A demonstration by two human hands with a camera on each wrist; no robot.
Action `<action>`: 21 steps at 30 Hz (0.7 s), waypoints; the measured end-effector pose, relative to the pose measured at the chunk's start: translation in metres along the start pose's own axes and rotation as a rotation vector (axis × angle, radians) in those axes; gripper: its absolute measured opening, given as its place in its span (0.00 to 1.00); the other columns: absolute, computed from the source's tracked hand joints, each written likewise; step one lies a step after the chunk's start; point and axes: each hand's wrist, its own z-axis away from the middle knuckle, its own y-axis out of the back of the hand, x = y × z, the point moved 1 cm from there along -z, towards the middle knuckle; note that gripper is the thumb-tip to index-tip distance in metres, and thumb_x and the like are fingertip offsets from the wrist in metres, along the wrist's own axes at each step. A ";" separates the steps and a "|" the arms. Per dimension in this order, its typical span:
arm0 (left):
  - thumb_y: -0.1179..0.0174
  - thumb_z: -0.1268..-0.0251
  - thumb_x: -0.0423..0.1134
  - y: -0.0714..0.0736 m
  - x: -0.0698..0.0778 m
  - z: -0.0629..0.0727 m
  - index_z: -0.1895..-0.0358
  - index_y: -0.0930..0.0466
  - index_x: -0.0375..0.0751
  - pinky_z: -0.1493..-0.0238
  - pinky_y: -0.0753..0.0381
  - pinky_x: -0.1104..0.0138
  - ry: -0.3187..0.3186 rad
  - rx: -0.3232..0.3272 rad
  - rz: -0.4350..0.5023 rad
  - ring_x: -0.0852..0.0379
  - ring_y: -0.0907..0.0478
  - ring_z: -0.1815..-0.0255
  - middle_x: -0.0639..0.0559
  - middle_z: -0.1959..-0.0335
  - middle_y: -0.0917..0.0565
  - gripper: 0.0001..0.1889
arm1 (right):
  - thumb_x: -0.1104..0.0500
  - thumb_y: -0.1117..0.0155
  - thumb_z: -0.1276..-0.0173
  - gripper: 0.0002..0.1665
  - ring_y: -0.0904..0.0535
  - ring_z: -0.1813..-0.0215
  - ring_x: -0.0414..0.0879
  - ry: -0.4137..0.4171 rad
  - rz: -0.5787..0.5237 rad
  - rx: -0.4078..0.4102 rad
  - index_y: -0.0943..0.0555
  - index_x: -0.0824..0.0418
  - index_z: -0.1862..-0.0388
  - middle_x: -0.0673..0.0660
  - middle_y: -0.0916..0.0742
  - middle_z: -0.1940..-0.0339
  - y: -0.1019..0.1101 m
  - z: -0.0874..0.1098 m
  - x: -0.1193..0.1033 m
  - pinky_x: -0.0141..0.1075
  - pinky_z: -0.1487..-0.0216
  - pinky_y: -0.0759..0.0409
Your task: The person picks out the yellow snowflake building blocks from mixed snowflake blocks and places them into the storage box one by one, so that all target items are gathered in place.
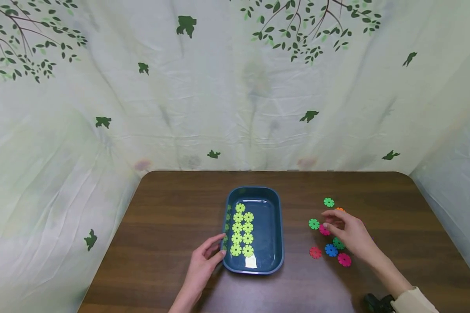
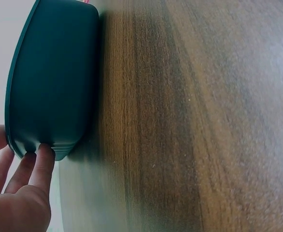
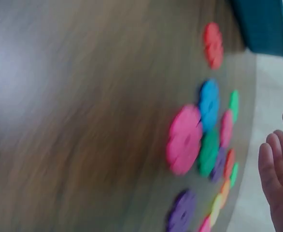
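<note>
A dark blue tray (image 1: 265, 230) lies on the table, and two rows of yellow-green slotted plastic discs (image 1: 237, 227) line its left side. My left hand (image 1: 200, 265) holds the tray's left rim. In the left wrist view, its thumb is at the rim and the fingers (image 2: 44, 166) press against the outer wall. My right hand (image 1: 354, 232) hovers over loose flower-shaped discs at the right, its fingers loosely bent with nothing visible between them. Near its fingertips are a green disc (image 1: 313, 224) and a pink disc (image 1: 324, 230). The hand and forearm hide part of the group.
Closer to me lie a red disc (image 1: 315, 252), a blue disc (image 1: 331, 250) and another pink disc (image 1: 344, 260). A purple disc (image 3: 182, 211) shows in the right wrist view. The brown wooden table (image 1: 172, 208) ends at a printed cloth backdrop (image 1: 235, 108).
</note>
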 end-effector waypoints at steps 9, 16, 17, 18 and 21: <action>0.37 0.40 0.27 0.000 -0.002 -0.001 0.39 0.21 0.41 0.50 0.23 0.68 -0.006 0.003 0.014 0.45 0.26 0.39 0.45 0.37 0.24 0.23 | 0.62 0.29 0.36 0.20 0.20 0.50 0.55 -0.014 0.140 0.002 0.19 0.61 0.45 0.58 0.15 0.51 0.023 0.006 0.027 0.50 0.53 0.20; 0.36 0.40 0.28 0.000 -0.001 -0.001 0.39 0.21 0.41 0.49 0.23 0.67 -0.009 0.005 0.012 0.45 0.26 0.39 0.45 0.37 0.24 0.23 | 0.65 0.29 0.37 0.22 0.19 0.55 0.59 -0.072 0.199 0.014 0.21 0.64 0.44 0.65 0.17 0.50 0.033 0.007 0.042 0.53 0.57 0.19; 0.36 0.40 0.28 0.000 -0.001 -0.001 0.39 0.21 0.41 0.48 0.23 0.67 -0.009 0.005 0.010 0.45 0.26 0.39 0.45 0.37 0.24 0.23 | 0.65 0.29 0.37 0.23 0.19 0.56 0.59 -0.078 0.203 0.015 0.21 0.65 0.44 0.65 0.17 0.50 0.033 0.007 0.044 0.53 0.58 0.19; 0.36 0.40 0.28 0.000 0.000 -0.001 0.39 0.21 0.41 0.48 0.23 0.67 -0.008 0.005 0.008 0.45 0.26 0.39 0.45 0.37 0.24 0.23 | 0.65 0.30 0.37 0.22 0.19 0.56 0.59 -0.080 0.206 0.016 0.21 0.65 0.44 0.66 0.17 0.50 0.034 0.007 0.047 0.54 0.58 0.19; 0.36 0.40 0.27 0.000 0.000 0.000 0.39 0.21 0.41 0.48 0.23 0.66 -0.006 0.005 0.009 0.45 0.26 0.39 0.45 0.37 0.24 0.23 | 0.66 0.29 0.38 0.22 0.20 0.56 0.60 -0.082 0.223 0.018 0.21 0.66 0.44 0.67 0.18 0.51 0.035 0.005 0.052 0.55 0.57 0.20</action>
